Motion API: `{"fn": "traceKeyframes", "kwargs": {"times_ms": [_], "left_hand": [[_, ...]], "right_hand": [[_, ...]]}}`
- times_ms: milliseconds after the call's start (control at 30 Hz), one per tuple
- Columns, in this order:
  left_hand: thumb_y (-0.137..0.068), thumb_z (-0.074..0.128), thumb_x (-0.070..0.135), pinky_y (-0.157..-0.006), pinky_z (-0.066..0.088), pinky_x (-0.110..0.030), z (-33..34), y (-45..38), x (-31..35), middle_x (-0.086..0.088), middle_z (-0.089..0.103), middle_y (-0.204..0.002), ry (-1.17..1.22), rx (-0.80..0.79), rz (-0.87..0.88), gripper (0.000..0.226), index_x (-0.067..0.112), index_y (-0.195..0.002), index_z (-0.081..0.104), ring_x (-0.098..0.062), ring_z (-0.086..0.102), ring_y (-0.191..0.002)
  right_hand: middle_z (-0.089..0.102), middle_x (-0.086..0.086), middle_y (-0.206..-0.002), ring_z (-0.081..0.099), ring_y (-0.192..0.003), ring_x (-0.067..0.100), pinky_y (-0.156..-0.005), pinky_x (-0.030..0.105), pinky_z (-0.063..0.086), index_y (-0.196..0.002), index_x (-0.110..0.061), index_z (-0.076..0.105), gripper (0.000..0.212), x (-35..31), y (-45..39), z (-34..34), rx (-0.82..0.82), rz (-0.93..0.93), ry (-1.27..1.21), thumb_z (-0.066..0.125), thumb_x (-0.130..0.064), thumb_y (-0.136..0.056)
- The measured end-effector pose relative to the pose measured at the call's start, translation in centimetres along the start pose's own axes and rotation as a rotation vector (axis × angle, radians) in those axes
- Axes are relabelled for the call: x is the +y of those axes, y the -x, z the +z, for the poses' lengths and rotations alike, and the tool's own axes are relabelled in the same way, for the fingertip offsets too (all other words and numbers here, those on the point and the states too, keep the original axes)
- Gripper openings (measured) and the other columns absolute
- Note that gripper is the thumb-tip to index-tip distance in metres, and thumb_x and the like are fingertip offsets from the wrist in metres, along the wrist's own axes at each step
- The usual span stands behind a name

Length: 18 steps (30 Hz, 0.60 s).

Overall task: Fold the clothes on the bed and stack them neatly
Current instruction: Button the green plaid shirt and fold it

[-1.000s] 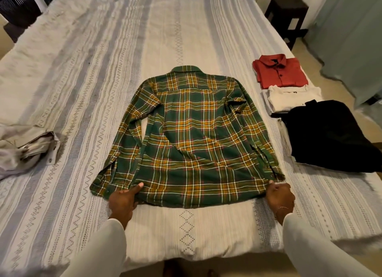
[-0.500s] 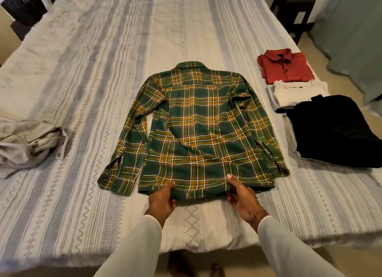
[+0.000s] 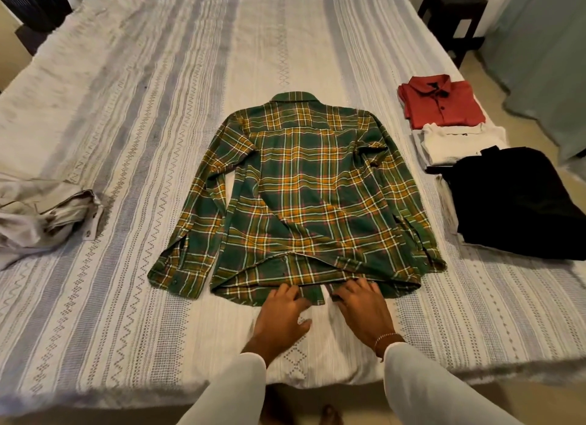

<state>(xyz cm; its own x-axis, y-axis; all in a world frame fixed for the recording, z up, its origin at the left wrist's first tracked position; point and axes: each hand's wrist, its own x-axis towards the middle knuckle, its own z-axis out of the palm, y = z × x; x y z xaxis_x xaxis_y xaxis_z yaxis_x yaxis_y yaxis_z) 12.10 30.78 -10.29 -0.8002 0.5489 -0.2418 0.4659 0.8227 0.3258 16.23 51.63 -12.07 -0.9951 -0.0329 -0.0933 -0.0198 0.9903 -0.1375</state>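
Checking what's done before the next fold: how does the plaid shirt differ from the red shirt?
The plaid shirt lies spread out back-up in the middle of the bed, sleeves along its sides; the red shirt is folded into a compact rectangle, front-up, near the right edge. Both hands, left hand and right hand, rest at the plaid shirt's hem; nothing touches the red shirt. Both are collared shirts.

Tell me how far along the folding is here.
Done: red shirt, white garment and black garment lie folded along the bed's right edge. In hand: left hand and right hand at the plaid shirt hem. Left: beige garment, stacking.
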Motion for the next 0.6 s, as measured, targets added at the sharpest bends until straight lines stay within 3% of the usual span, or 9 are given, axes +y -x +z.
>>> {"fn": "traceKeyframes", "kwargs": {"times_ms": [133,300,433,533,600], "left_hand": [[-0.105,0.045,0.038,-0.106,0.038,-0.039,1.0,-0.9,1.1,-0.005,0.059,-0.135,-0.225,0.038,0.048,0.038,0.019,-0.135,0.058,-0.024,0.053,-0.121],[-0.101,0.056,0.022,-0.104,0.042,-0.044,1.1,-1.3,1.7,-0.013,0.06,-0.13,-0.332,0.012,0.115,0.03,0.011,-0.129,0.06,-0.032,0.056,-0.119],[-0.092,0.07,0.03,-0.089,0.052,-0.042,1.7,-0.6,1.3,-0.008,0.07,-0.112,-0.354,0.033,0.243,0.026,0.017,-0.114,0.07,-0.028,0.064,-0.101],[-0.088,0.075,0.032,-0.091,0.054,-0.044,2.1,0.0,0.9,-0.008,0.07,-0.111,-0.322,0.023,0.232,0.03,0.018,-0.114,0.07,-0.029,0.067,-0.101],[-0.076,0.086,0.036,-0.08,0.058,-0.039,1.9,0.1,0.8,-0.004,0.073,-0.098,-0.3,0.041,0.207,0.034,0.021,-0.103,0.073,-0.024,0.07,-0.088]], "right_hand": [[0.074,-0.004,-0.093,0.069,-0.085,0.02,-0.076,0.038,0.058,-0.095,-0.027,0.077,0.032,0.0,0.2,0.0,0.106,-0.054,-0.016,0.092,-0.036,-0.068],[0.071,-0.004,-0.1,0.067,-0.094,0.021,-0.084,0.037,0.056,-0.098,-0.031,0.074,0.036,-0.4,1.3,0.7,0.105,-0.16,-0.005,0.09,-0.042,-0.069],[0.071,-0.003,-0.099,0.069,-0.088,0.018,-0.081,0.034,0.057,-0.101,-0.026,0.071,0.04,-1.1,1.4,0.7,0.182,-0.12,-0.141,0.091,-0.039,-0.069],[0.071,0.0,-0.1,0.069,-0.088,0.019,-0.081,0.033,0.057,-0.103,-0.023,0.07,0.044,-1.8,1.8,0.7,0.205,-0.114,-0.163,0.091,-0.038,-0.068],[0.07,0.0,-0.101,0.069,-0.089,0.019,-0.081,0.032,0.057,-0.104,-0.023,0.069,0.044,-1.8,2.1,1.3,0.215,-0.144,-0.16,0.09,-0.039,-0.069]]}}
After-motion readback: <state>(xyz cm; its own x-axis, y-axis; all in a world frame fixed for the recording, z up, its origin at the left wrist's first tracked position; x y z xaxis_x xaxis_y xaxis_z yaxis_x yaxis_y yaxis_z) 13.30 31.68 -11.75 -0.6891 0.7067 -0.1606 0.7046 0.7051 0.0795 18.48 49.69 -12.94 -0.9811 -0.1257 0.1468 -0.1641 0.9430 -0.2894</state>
